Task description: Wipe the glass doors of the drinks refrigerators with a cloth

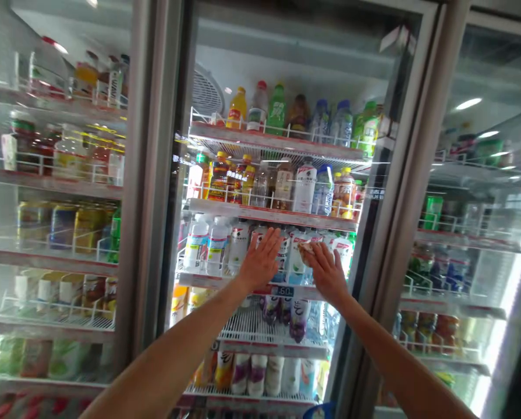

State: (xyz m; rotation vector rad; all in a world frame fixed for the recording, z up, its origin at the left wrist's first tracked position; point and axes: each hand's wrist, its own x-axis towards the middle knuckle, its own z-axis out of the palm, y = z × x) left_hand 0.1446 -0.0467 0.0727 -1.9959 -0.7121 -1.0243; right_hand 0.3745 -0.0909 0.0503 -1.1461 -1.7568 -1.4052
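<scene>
In the head view my left hand is raised in front of the middle glass door, in line with the third shelf of bottles. Its fingers stretch out flat, with nothing visible in them. To its right, my right hand has a small crumpled brownish cloth under its fingertips, against the door. Both arms reach up from the lower edge. Behind the glass, white-labelled bottles stand in a row, partly covered by my hands. Whether the left palm touches the glass, I cannot tell.
Metal frames separate the middle door from the left cooler and right cooler. Several shelves hold drinks, among them a green bottle and purple-labelled bottles. A blue object shows at the bottom edge.
</scene>
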